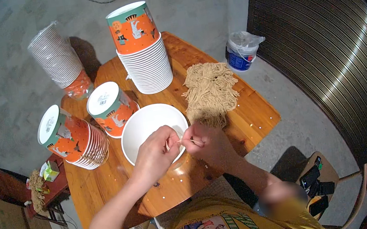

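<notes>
Both hands meet over the near right rim of a white open bowl or tub [140,123] on the wooden table. My left hand [156,150] is closed in a pinch, and my right hand [206,143] pinches just beside it. Between the fingertips runs a thin pale cord [181,141], its short end showing at the right fingers. Beyond my right hand lies a heap of tan cords [210,87], its near part in shadow. What else the curled fingers may hide cannot be made out.
Nested orange-and-green paper tubs [141,50] stand upside down at the table's back. A single inverted tub [112,110] and another stack [72,139] are at left. A plastic-wrapped stack [58,59] stands behind. A lidded bucket [244,49] is by the shutter; a chair [330,187] holds dark devices.
</notes>
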`<state>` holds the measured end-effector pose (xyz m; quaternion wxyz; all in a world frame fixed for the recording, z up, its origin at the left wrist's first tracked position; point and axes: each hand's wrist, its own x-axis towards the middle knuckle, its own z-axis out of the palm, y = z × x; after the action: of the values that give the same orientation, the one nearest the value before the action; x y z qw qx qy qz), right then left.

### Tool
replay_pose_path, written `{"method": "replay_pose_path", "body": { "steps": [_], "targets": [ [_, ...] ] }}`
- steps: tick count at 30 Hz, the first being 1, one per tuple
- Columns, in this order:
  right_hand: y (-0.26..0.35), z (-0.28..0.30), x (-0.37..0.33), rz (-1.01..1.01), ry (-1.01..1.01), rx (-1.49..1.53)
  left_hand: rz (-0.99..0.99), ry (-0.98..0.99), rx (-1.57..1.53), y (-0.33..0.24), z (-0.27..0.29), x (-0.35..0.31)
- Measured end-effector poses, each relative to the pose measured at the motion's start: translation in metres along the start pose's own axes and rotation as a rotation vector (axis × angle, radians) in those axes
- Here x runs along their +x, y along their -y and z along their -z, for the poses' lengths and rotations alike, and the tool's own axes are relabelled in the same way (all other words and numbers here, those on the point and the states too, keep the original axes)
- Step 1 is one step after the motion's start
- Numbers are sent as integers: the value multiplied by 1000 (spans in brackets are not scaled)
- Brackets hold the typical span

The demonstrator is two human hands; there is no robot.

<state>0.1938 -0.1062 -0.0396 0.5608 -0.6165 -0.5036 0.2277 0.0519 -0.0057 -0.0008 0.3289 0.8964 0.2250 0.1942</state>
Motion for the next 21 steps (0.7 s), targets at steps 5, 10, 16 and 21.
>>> {"method": "replay_pose_path", "body": {
  "steps": [5, 10, 16, 21],
  "targets": [
    [1, 0, -2, 91, 20, -89, 138, 18, -238, 5, 0, 0],
    [-5, -3, -5, 160, -4, -153, 189, 39, -395, 11, -1, 1],
    [-5, -3, -7, 139, 11, -91, 223, 56, -513, 11, -2, 1],
    [-14, -10, -6, 232, -66, -77, 190, 35, -530, 12, -4, 2]
  ]
}}
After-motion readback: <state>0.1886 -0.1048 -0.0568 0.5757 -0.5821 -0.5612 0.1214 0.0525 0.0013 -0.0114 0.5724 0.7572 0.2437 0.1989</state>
